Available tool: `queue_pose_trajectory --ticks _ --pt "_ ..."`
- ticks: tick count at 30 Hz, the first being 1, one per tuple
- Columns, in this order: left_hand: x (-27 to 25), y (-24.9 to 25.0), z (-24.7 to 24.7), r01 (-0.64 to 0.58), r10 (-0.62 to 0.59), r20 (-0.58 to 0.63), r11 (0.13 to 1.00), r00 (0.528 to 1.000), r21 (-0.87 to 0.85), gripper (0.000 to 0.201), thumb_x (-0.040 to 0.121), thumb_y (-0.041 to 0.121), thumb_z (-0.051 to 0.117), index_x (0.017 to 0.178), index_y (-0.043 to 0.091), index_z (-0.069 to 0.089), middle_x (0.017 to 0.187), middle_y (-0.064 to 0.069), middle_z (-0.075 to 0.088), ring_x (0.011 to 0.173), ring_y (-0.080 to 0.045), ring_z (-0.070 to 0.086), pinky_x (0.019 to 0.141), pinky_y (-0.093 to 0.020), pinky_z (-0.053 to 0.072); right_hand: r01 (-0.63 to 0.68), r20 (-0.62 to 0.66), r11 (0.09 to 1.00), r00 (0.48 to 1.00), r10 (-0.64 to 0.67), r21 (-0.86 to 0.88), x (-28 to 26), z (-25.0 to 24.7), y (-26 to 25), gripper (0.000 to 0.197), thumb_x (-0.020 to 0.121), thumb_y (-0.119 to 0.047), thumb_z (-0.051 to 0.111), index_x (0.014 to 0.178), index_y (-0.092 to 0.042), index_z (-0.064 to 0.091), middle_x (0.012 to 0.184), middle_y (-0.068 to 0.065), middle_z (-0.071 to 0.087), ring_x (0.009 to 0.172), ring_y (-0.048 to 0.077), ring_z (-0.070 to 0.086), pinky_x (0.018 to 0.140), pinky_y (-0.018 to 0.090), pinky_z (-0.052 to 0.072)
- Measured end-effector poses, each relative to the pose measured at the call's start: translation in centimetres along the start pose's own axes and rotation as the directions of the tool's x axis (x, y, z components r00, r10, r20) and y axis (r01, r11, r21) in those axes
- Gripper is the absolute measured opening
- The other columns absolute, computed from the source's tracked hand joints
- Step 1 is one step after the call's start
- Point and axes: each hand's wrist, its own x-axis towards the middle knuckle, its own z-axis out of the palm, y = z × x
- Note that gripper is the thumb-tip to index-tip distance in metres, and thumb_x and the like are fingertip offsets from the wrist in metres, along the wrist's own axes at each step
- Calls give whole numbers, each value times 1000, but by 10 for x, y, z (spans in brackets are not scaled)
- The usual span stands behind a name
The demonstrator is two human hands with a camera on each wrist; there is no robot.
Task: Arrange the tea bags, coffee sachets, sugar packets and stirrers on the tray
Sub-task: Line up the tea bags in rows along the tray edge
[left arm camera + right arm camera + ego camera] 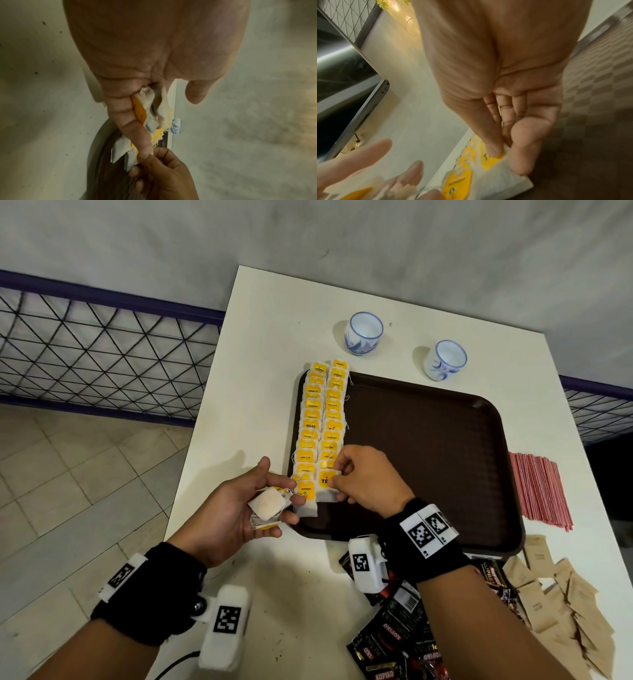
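A dark brown tray (428,446) lies on the white table. Two overlapping rows of yellow-tagged tea bags (320,422) run down its left side. My right hand (356,477) pinches the nearest tea bag (325,486) of the right row at its tag; in the right wrist view the thumb and fingers press that tea bag (503,174). My left hand (253,501), palm up at the tray's left edge, holds a small bunch of spare tea bags (269,506), which show as spare tea bags (152,117) in the left wrist view.
Red-and-white stirrers (541,491) lie right of the tray. Black coffee sachets (400,635) and brown sugar packets (561,604) are heaped at the near right. Two blue-patterned cups (363,333) (445,359) stand behind the tray. The table's left edge drops to tiled floor.
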Motion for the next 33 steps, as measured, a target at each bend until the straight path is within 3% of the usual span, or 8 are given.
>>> queue_pose_trajectory --ticks 6,13,18,27,30,33 --pt "0 -1 -1 7 -7 -4 1000 1000 3 56 101 53 38 115 7 66 122 -28 68 82 -31 68 59 -32 53 2 -54 999 999 -4 -36 0 4 1 13 85 -9 74 88 -14 62 72 2 66 55 15 71 52 24 56" --pt "1 1 1 11 -11 -7 1000 1000 11 56 100 52 40 119 5 63 122 -29 67 84 -32 67 60 -32 53 4 -99 998 995 -10 -62 1 4 1 15 84 -11 76 86 -15 62 69 1 66 54 14 69 55 31 59" --pt "2 2 3 11 -10 -19 999 1000 42 61 90 56 48 119 5 65 121 -28 68 87 -34 66 61 -32 53 26 -125 995 991 -39 -101 1 5 2 17 83 -13 77 84 -18 61 75 2 67 66 20 70 66 42 60" --pt "4 6 5 10 -10 -3 999 1000 44 66 84 57 51 119 3 66 118 -27 70 86 -33 68 61 -32 56 69 -170 981 980 -100 -181 -11 7 -2 15 86 -18 73 92 -17 60 82 -5 59 75 16 61 72 39 56" --pt "5 7 7 15 -15 0 999 1000 52 63 87 56 51 119 4 66 117 -26 71 83 -32 70 62 -32 56 151 -222 969 955 -194 -197 -20 6 -3 21 84 -17 74 98 -22 58 94 -6 55 79 9 57 74 35 55" --pt "7 8 11 35 -36 4 997 999 66 60 100 56 38 116 5 66 113 -24 73 81 -31 71 63 -33 55 350 -174 934 918 -357 -69 -34 3 -13 30 83 -11 74 107 -26 63 100 -9 52 77 6 56 72 24 51"
